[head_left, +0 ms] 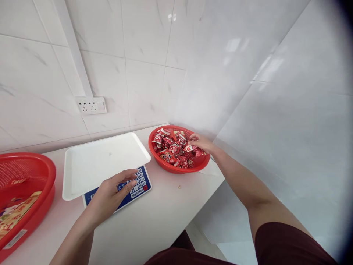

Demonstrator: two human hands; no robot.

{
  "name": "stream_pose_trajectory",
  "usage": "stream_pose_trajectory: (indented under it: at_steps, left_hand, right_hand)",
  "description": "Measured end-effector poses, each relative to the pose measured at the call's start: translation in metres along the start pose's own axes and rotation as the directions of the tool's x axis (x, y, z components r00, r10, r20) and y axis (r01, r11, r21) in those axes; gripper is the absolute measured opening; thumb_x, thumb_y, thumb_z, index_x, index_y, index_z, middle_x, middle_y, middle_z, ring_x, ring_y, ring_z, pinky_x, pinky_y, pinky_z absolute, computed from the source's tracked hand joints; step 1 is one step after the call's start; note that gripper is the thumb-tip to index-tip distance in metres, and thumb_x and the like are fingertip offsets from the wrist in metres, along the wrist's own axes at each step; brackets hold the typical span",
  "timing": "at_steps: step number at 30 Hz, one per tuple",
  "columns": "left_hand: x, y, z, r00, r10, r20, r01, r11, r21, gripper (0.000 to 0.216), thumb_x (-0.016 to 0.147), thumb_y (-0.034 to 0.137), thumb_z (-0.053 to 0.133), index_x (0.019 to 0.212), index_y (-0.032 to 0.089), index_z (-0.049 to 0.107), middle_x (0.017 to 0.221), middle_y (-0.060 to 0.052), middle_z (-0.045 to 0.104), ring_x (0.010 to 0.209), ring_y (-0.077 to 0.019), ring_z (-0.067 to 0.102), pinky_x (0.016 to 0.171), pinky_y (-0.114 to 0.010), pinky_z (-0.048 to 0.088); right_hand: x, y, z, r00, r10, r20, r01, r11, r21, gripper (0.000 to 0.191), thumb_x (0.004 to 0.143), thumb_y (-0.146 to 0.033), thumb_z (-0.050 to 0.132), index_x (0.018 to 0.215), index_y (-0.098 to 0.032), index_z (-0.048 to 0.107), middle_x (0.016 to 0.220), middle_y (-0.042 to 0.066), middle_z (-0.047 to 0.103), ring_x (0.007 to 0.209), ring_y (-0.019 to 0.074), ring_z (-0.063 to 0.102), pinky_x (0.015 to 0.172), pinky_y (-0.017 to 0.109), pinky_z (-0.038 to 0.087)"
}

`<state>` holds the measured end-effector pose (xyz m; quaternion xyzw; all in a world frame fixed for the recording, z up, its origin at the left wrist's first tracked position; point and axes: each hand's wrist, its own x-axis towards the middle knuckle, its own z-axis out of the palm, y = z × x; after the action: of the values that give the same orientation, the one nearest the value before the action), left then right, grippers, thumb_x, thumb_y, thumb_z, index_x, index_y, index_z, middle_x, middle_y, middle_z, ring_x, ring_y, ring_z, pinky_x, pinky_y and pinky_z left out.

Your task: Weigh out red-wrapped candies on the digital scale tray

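Observation:
My left hand (113, 191) hovers over the keypad of a blue and white digital scale (142, 186), thumb and fingers apart with nothing between them. A white rectangular tray (107, 152) lies on top of the scale. At the right, my right hand (202, 142) reaches over the rim of a red plastic basket (180, 170) filled with small red snack packets (174, 149). Its curled fingers are on a red and white packet (188, 148) at the basket's right side; the fingertips are partly hidden.
A larger red basket (45, 175) stands at the left edge, with a yellowish packet (20, 215) inside. The white table (157, 217) meets a tiled wall behind and another at the right. A wall socket (91, 105) is above the tray. A tiny crumb (179, 187) lies on the table.

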<state>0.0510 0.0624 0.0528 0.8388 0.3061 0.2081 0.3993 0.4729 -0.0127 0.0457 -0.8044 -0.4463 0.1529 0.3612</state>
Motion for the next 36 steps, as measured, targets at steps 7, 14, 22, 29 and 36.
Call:
stream_pose_trajectory:
  at_steps: [7, 14, 22, 29, 36]
  left_hand:
    - [-0.001, 0.001, -0.001, 1.0, -0.001, -0.002, 0.001, 1.0, -0.018, 0.04, 0.083, 0.05, 0.048, 0.113, 0.026, 0.057, 0.108, -0.003, 0.067, 0.1, -0.0211, 0.063, 0.083, -0.031, 0.053]
    - [-0.001, 0.004, -0.002, 1.0, -0.009, -0.003, 0.009, 0.999, -0.05, 0.039, 0.083, 0.049, 0.049, 0.113, 0.027, 0.057, 0.107, -0.003, 0.067, 0.1, -0.0222, 0.063, 0.083, -0.032, 0.053]
    - [0.004, 0.004, 0.017, 1.0, -0.006, 0.018, 0.014, 0.873, -0.487, 0.05, 0.083, 0.042, 0.054, 0.129, 0.027, 0.041, 0.132, -0.01, 0.048, 0.113, -0.0249, 0.053, 0.085, -0.038, 0.051]
    - [0.012, -0.004, 0.011, 0.966, -0.152, -0.21, -0.067, 0.636, -0.769, 0.048, 0.078, 0.043, 0.06, 0.12, 0.021, 0.048, 0.103, -0.006, 0.06, 0.074, -0.0134, 0.062, 0.068, -0.032, 0.055]
    - [0.015, -0.034, -0.025, 0.852, -0.254, -0.458, -0.075, 0.807, -0.586, 0.042, 0.08, 0.038, 0.056, 0.115, 0.016, 0.053, 0.09, -0.005, 0.063, 0.061, -0.0084, 0.057, 0.055, -0.021, 0.05]
  right_hand:
    - [0.009, -0.014, 0.012, 0.979, -0.032, -0.202, 0.075, 0.974, 0.212, 0.033, 0.063, -0.039, 0.067, 0.084, -0.021, 0.05, 0.081, 0.0, 0.058, 0.073, 0.0149, 0.055, 0.068, 0.029, 0.046]
    - [0.007, -0.038, 0.017, 0.977, -0.092, -0.193, 0.161, 0.912, 0.378, 0.041, 0.06, -0.04, 0.068, 0.092, -0.024, 0.047, 0.088, -0.002, 0.055, 0.071, 0.0131, 0.055, 0.065, 0.029, 0.049]
    - [-0.047, -0.119, 0.063, 0.943, -0.328, 0.055, 0.227, 0.754, 0.616, 0.035, 0.065, -0.032, 0.072, 0.091, -0.027, 0.05, 0.103, -0.002, 0.051, 0.086, 0.013, 0.053, 0.072, 0.027, 0.049]
    - [-0.084, -0.187, 0.14, 0.793, -0.545, 0.272, 0.256, 0.704, 0.662, 0.036, 0.069, -0.032, 0.07, 0.098, -0.027, 0.048, 0.098, -0.001, 0.056, 0.089, 0.0164, 0.057, 0.082, 0.034, 0.048]
    - [-0.073, -0.207, 0.178, 0.838, -0.398, 0.374, -0.043, 0.636, 0.771, 0.046, 0.062, -0.035, 0.073, 0.097, -0.029, 0.044, 0.091, -0.003, 0.061, 0.081, 0.0165, 0.064, 0.071, 0.034, 0.054]
